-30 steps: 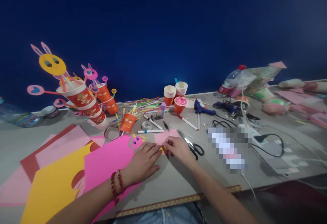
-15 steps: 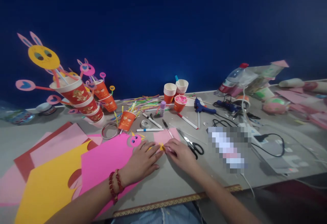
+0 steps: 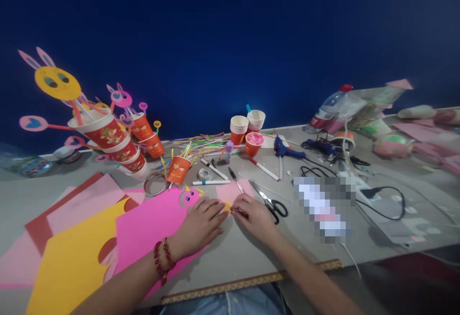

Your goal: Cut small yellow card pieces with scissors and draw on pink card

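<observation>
My left hand point(image 3: 201, 224) lies flat with its fingers stretched out, its fingertips beside a small yellow paper piece point(image 3: 227, 205). The wrist, with red bead bracelets, crosses a bright pink sheet point(image 3: 147, 224). Fingers curled into a pinch, my right hand point(image 3: 255, 216) sits against the right side of the yellow piece; what it grips is mostly hidden by the fingers. Just behind the hands is a light pink paper square point(image 3: 226, 189) with a pen point(image 3: 235, 179) lying over it. A pink round face cutout point(image 3: 190, 198) rests beyond my left hand.
Black-handled scissors point(image 3: 276, 207) lie right of my right hand. Markers point(image 3: 212, 182), a tape roll point(image 3: 204, 174), a blue glue gun point(image 3: 287, 151) and paper cups point(image 3: 239, 128) stand or lie behind. Stacked-cup rabbit figures point(image 3: 108, 135) rise at left; a power strip point(image 3: 377, 209) with cables is at right.
Both hands keep nearly the same place; the right fingers have shifted very slightly at the small yellow piece. The view has moved a little.
</observation>
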The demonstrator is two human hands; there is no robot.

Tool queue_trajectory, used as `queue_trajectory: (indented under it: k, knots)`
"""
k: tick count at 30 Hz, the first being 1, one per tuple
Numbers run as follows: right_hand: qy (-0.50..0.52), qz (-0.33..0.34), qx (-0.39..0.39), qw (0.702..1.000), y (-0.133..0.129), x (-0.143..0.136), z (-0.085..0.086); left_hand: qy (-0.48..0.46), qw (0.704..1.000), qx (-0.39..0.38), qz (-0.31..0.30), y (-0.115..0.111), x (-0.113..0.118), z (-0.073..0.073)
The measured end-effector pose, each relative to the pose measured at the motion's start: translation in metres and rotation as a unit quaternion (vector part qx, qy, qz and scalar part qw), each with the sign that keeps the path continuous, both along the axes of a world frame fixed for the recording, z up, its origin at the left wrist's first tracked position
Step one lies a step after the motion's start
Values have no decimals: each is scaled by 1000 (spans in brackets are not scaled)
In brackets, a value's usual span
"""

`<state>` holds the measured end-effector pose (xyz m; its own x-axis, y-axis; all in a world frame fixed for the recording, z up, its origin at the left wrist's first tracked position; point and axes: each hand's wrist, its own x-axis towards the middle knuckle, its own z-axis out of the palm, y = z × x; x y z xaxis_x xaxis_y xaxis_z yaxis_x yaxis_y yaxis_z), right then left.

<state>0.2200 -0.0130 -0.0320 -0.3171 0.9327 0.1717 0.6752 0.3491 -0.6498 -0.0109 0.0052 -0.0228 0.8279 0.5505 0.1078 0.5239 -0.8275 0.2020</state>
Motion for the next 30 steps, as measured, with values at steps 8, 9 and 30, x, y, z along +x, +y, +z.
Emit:
queue_trajectory:
  k: [8,9,30]
  knots:
    - [-21,12,7,1000,2,0,0,13,1000,-13,2,2,1,3]
    - [-21,10,10,1000,2,0,-1,13,1000,-12,1,2,1,4]
    - [-12,-2,69,998,3,-1,-11,-10,1000,-7,10,28,9,8]
